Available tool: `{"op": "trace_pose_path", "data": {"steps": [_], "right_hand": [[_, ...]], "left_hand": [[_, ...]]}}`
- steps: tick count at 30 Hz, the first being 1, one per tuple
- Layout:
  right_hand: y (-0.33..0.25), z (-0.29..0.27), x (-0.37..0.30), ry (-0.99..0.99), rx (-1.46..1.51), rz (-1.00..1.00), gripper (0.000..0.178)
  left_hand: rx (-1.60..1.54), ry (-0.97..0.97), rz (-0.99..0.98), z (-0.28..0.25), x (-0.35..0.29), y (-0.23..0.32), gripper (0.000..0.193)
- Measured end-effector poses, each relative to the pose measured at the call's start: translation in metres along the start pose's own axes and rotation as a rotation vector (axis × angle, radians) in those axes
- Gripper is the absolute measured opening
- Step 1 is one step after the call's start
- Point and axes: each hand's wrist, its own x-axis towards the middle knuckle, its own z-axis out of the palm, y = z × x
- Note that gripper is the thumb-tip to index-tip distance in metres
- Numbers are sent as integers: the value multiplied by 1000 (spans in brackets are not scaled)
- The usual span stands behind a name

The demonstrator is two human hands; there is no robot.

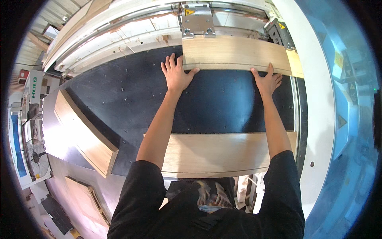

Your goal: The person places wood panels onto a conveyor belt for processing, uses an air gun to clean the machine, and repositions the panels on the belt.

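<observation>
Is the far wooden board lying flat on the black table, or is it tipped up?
Flat: the far wooden board lies on the black table, both hands against its near edge.

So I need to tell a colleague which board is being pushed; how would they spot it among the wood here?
Find the black machine table. At its far edge, under the grey metal guard, lies a pale wooden board. Unlike the near board under the forearms, both the left hand and right hand press its front edge.

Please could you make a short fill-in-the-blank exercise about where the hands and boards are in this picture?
1. Both hands press the near edge of the far board on the ____ table.
2. The left hand lies flat at the board's ____ end.
3. The forearms cross above a second ____.

Missing words: black; left; board
</observation>
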Motion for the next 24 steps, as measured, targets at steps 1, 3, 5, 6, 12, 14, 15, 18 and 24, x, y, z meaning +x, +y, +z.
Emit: {"op": "trace_pose_path", "data": {"steps": [1,3,5,6,12,14,15,18,24], "right_hand": [[-3,-5,1,5,14,-3,120],[-4,-7,-4,-23,12,17,119],[-12,-16,-4,-72,5,53,117],[-9,-12,-5,-52,38,52,117],[27,-45,-7,-222,301,-129,92],[21,-86,-64,-398,1081,-118,66],[33,-100,-96,-391,1207,-139,51],[68,-171,-219,176,657,-444,30],[201,-223,-414,738,-163,76,37]], "left_hand": [[3,2,-2,-1,1,0,90],[9,-8,-1,1,1,0,91],[24,-43,-10,0,3,0,94],[33,-72,-15,4,2,3,95],[35,-110,104,-13,-44,22,89],[74,-114,111,-19,-68,8,86],[77,-113,111,-21,-72,5,85],[80,-150,82,-26,-78,4,85],[128,-192,70,-28,-77,13,82]]}}
